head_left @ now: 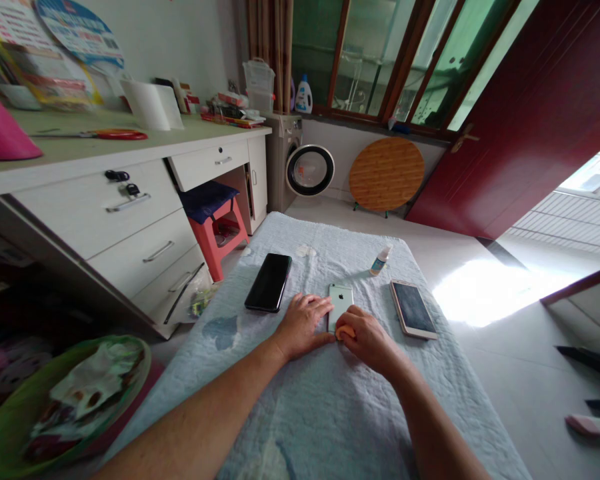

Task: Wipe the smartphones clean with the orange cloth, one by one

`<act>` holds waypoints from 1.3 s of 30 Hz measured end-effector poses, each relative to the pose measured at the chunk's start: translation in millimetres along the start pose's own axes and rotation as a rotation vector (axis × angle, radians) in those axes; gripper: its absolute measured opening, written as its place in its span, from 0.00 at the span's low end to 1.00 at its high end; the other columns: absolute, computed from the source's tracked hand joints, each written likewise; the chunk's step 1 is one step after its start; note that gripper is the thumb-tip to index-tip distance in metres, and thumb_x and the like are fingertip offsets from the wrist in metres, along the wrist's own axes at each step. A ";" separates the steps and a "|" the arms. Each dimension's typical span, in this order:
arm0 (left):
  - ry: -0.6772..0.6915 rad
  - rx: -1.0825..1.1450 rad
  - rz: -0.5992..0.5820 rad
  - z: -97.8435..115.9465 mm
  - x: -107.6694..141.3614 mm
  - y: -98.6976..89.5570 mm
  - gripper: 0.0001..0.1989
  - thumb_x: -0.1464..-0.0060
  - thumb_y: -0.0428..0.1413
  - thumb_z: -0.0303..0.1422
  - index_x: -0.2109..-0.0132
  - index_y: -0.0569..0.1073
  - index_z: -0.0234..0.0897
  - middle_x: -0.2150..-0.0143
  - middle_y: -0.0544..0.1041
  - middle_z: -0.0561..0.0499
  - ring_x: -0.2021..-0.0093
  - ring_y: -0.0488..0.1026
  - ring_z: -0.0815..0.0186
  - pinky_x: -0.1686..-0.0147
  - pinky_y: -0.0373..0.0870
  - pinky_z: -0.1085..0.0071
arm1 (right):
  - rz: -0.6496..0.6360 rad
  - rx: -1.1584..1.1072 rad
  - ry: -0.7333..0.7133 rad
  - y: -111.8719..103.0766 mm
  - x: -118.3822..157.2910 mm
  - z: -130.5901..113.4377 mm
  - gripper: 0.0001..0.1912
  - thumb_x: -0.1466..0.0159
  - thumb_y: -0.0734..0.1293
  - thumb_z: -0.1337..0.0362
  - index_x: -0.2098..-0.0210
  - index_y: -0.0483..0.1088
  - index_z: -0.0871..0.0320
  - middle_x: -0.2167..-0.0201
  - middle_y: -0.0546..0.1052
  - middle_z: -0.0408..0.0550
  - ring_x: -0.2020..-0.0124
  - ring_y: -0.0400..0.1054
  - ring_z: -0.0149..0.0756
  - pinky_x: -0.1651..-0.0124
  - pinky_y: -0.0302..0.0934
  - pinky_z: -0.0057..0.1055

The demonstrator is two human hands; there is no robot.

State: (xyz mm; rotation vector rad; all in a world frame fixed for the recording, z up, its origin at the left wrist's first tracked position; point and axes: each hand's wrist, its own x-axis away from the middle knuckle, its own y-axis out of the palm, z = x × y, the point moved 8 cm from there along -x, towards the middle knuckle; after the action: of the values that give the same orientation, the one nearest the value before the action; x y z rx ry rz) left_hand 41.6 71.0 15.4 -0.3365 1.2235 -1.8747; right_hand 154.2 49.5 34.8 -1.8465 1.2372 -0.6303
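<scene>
A silver smartphone [341,295] lies face down on the light blue cloth, its back with an apple logo facing up. My left hand [305,323] steadies it from the left, fingertips at its side edge and thumb by the lower corner. Bunched in my right hand [364,333] is a small orange cloth [346,331], pressed onto the lower part of the phone's back. That hand hides the phone's lower right corner. Left of my hands lies a black smartphone [269,283], screen up. To the right are a gold-framed smartphone [413,309] and an upright small spray bottle [381,260].
The cloth-covered table [310,427] stands before me. On the left are a white desk [130,230], a red stool [223,230] and a green basket [145,373] of crumpled things. Farther back are a washing machine [281,153] with its door open and a round wooden tabletop [387,173].
</scene>
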 end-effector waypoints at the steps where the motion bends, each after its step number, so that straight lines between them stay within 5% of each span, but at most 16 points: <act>1: 0.000 0.001 -0.006 -0.3 0.0 0.5 0.32 0.49 0.57 0.53 0.41 0.67 0.43 0.37 0.66 0.48 0.40 0.61 0.52 0.39 0.49 0.52 | 0.022 0.008 0.009 -1.9 -0.9 3.6 0.06 0.41 0.62 0.72 0.69 0.71 0.58 0.68 0.68 0.44 0.68 0.63 0.29 0.63 0.55 0.25; 7: -0.009 0.004 -0.020 -1.0 -0.2 1.2 0.32 0.49 0.58 0.53 0.41 0.67 0.43 0.37 0.66 0.48 0.40 0.60 0.51 0.39 0.49 0.51 | 0.141 0.076 0.086 -15.8 -4.1 23.7 0.07 0.42 0.63 0.72 0.69 0.72 0.59 0.68 0.68 0.45 0.67 0.63 0.31 0.62 0.54 0.26; 19: -0.023 0.009 -0.016 -0.6 -1.0 0.2 0.32 0.51 0.61 0.50 0.42 0.67 0.43 0.37 0.66 0.49 0.40 0.61 0.52 0.39 0.49 0.52 | -0.054 -0.009 0.041 -14.2 5.4 12.5 0.09 0.45 0.63 0.74 0.72 0.73 0.58 0.71 0.69 0.44 0.70 0.64 0.29 0.65 0.55 0.25; 32: -0.011 0.040 0.039 2.1 -0.4 -3.6 0.33 0.52 0.61 0.49 0.40 0.65 0.45 0.40 0.69 0.49 0.42 0.63 0.52 0.40 0.52 0.53 | 0.096 -0.002 -0.123 10.3 -11.9 -17.7 0.09 0.40 0.62 0.74 0.73 0.71 0.57 0.68 0.67 0.44 0.65 0.63 0.30 0.61 0.56 0.25; 39: -0.037 0.011 0.051 -1.3 0.6 -1.2 0.39 0.54 0.63 0.47 0.37 0.60 0.43 0.43 0.71 0.45 0.42 0.64 0.51 0.40 0.53 0.51 | 0.225 0.035 -0.025 0.4 -19.7 -2.0 0.07 0.39 0.60 0.72 0.69 0.69 0.57 0.69 0.66 0.44 0.65 0.62 0.33 0.60 0.56 0.27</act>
State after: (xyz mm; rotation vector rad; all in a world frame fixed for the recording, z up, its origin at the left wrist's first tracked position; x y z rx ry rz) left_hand 39.8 71.5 15.7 -0.3296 1.1860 -1.8235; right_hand 144.8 66.8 36.2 -1.6514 1.3842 -0.4997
